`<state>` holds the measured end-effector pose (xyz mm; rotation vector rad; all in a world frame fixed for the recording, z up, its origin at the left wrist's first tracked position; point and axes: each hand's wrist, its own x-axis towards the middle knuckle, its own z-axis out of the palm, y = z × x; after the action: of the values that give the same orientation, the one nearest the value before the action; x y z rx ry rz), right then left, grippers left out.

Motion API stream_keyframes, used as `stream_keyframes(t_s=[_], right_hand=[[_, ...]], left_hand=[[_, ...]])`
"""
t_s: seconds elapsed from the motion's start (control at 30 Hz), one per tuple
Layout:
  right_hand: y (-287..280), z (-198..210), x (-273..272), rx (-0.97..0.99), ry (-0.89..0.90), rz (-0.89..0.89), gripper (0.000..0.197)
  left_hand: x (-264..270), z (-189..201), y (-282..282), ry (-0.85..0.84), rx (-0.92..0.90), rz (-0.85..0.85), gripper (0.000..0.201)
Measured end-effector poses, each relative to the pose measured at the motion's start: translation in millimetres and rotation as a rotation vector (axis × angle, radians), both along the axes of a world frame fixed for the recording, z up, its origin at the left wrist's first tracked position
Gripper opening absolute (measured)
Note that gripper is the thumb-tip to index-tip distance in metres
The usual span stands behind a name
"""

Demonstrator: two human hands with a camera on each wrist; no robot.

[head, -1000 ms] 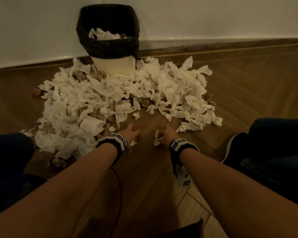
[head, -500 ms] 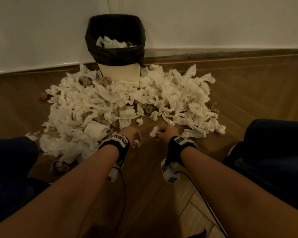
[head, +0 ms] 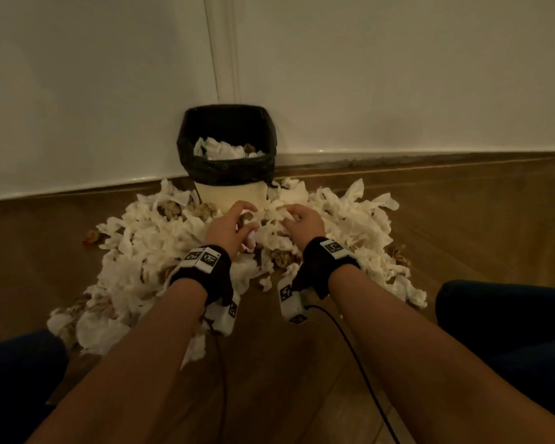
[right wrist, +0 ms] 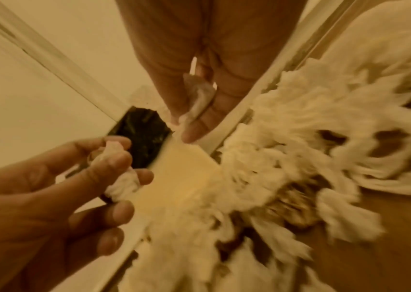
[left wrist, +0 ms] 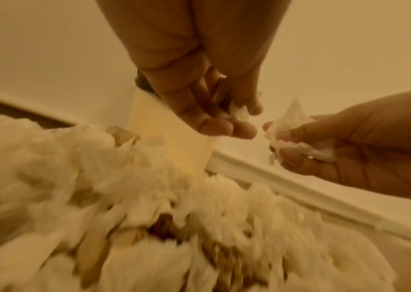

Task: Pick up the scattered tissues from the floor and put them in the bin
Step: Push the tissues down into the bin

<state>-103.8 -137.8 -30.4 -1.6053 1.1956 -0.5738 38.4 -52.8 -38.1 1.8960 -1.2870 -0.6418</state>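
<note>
We hold both hands just in front of the bin, above the tissue pile, likely to carry scraps to its mouth. Our left hand pinches a small tissue wad; our right hand grips a crumpled tissue. Only the 2 wrist views show these scraps; the head view shows tissues already in the bin.

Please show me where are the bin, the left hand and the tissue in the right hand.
bin (head: pixel 229 197): head view, pale front wall.
left hand (head: pixel 226 230): head view, back of hand.
tissue in right hand (left wrist: pixel 293 118): left wrist view, upper corner.
</note>
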Motion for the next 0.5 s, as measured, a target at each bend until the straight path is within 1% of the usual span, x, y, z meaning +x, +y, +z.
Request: stream_keyframes(t_s=[0.03, 0.13, 0.17, 0.27, 0.37, 0.43, 0.5], right_hand=[[-6, 9, 7, 0.009, -0.039, -0.008, 0.026], [-19, 36, 28, 0.032, -0.192, -0.065, 0.022], [-24, 43, 34, 0.01, -0.232, -0.075, 0.021], [-41, 65, 52, -0.15, -0.18, -0.09, 0.024], [-59, 86, 69, -0.234, -0.129, -0.091, 0.031], [-71, 96, 78, -0.284, -0.093, -0.072, 0.032], [-81, 101, 85, -0.323, -0.02, -0.033, 0.029]], left_hand=[[4, 9, -5, -0.022, -0.013, 0.015, 0.01], [16, 32, -23, -0.09, -0.029, 0.116, 0.015], [21, 40, -28, -0.106, -0.05, 0.147, 0.017], [33, 62, -42, -0.134, -0.13, 0.19, 0.024], [51, 83, -56, -0.182, -0.218, 0.183, 0.034], [63, 94, -67, -0.227, -0.225, 0.191, 0.036], [73, 101, -78, -0.267, -0.218, 0.217, 0.036]])
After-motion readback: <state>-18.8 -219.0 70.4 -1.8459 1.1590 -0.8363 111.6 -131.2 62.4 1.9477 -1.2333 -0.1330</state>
